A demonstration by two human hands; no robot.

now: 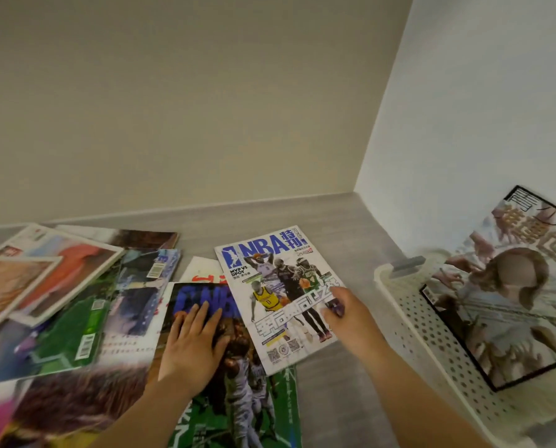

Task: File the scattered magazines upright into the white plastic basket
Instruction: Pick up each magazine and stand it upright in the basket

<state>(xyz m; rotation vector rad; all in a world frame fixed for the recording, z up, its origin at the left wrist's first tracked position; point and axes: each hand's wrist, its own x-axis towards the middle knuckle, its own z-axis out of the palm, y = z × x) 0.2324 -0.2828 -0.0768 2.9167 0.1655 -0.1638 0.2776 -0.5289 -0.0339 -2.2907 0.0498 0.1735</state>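
R grip pinching NBA mag edge, L grip flat, fingers straight, on dark mag.

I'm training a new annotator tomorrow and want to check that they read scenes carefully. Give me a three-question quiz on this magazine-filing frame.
1. True or false: the white basket already holds a magazine.
2. Which magazine does the right hand hold by its edge? A) the NBA magazine B) the orange-cover one on the far left C) the one in the basket
3. Fill in: the left hand rests flat on the dark magazine, which lies partly ____ the NBA magazine.

Key: 1 true; 2 A; 3 under.
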